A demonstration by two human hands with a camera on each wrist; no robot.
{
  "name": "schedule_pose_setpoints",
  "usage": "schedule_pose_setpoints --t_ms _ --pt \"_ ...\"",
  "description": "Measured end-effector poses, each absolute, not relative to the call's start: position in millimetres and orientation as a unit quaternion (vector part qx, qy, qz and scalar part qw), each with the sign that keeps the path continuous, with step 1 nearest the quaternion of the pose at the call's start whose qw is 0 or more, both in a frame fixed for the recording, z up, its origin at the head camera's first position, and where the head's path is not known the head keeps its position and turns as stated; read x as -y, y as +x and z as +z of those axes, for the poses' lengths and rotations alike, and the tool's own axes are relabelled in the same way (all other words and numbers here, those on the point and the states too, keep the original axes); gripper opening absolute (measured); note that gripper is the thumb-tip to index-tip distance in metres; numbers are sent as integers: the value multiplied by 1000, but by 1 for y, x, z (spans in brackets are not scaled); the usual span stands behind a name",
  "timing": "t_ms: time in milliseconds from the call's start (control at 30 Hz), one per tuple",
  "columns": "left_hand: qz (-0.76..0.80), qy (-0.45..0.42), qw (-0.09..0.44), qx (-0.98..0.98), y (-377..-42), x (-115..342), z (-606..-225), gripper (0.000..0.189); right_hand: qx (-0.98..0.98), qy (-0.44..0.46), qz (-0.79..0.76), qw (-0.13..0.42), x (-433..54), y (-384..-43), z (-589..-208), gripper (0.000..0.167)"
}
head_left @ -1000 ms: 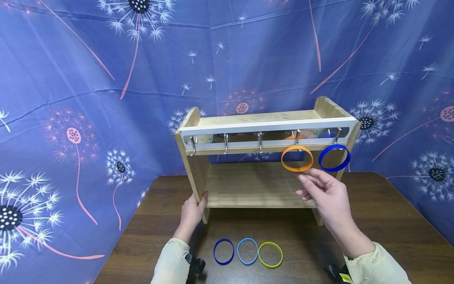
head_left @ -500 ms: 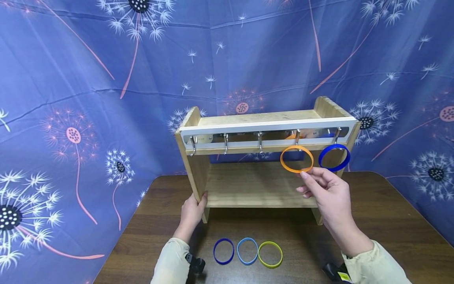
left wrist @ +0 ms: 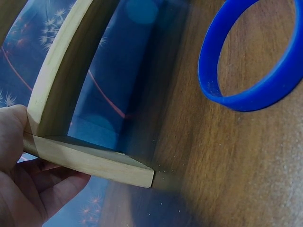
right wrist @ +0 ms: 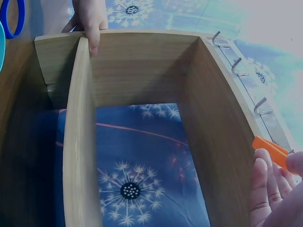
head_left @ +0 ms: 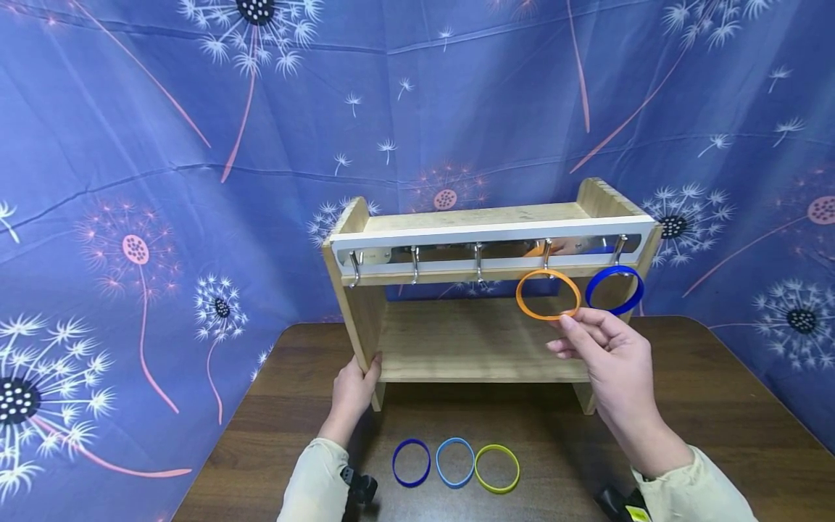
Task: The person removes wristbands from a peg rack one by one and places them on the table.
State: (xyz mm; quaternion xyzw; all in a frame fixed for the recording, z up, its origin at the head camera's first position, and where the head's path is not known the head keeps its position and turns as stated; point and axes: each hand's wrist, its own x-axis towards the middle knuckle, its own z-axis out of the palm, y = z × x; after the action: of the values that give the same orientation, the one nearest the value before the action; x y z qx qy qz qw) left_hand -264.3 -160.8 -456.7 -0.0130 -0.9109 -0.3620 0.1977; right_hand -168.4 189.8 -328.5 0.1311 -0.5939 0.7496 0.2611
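The right hand pinches a round, rubbery-looking orange band between thumb and fingers at its lower right edge, a hold that leaves the upper rim free at the bent silver metal hook second from the right. Whether that hook passes through the ring cannot be told from the head view. The left hand grips the lower left side of a pale wooden two-level shelf, thumb in front, presumably to keep it steady. A round, glossy blue band hangs from the rightmost hook, which bears its weight. Round dark blue, light blue and yellow bands lie flat on the brown wood-grain table, side by side before the shelf, probably for easy reach.
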Motion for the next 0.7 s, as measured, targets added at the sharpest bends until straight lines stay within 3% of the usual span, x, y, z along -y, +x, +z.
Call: schedule_pose_setpoints --t_ms 700 --pt "-365 -8 202 909 -264 159 -456 27 562 162 767 265 -191 -158 -322 15"
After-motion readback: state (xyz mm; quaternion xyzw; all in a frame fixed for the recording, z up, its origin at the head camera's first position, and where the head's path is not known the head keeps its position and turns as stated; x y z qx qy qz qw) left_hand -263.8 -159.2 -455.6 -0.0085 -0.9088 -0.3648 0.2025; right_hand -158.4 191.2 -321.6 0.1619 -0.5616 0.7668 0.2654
